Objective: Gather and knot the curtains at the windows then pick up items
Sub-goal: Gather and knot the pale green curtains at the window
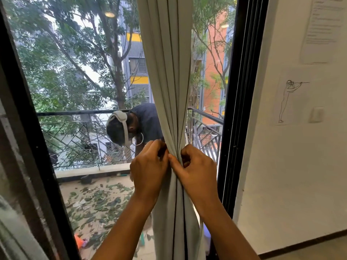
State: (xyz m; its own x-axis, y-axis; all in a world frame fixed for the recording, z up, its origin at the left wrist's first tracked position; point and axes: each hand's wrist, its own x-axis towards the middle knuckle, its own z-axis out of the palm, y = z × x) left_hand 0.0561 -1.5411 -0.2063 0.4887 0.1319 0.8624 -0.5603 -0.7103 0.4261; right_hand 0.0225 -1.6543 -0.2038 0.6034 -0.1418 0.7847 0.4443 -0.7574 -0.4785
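Note:
A pale grey-green curtain (167, 76) hangs in front of the glass window, its folds drawn into a narrow bunch at waist height. My left hand (149, 167) grips the bunch from the left with curled fingers. My right hand (196, 170) grips it from the right, its thumb pressing into the folds. The two hands almost meet around the gathered cloth. Below them the curtain falls in straight pleats to the bottom of the frame.
Black window frame posts stand at the left (28, 128) and right (236, 109). Through the glass a person (135, 124) bends over on a balcony strewn with leaves (99, 201), behind a metal railing (75, 128). A white wall with paper sheets (293, 96) is at right.

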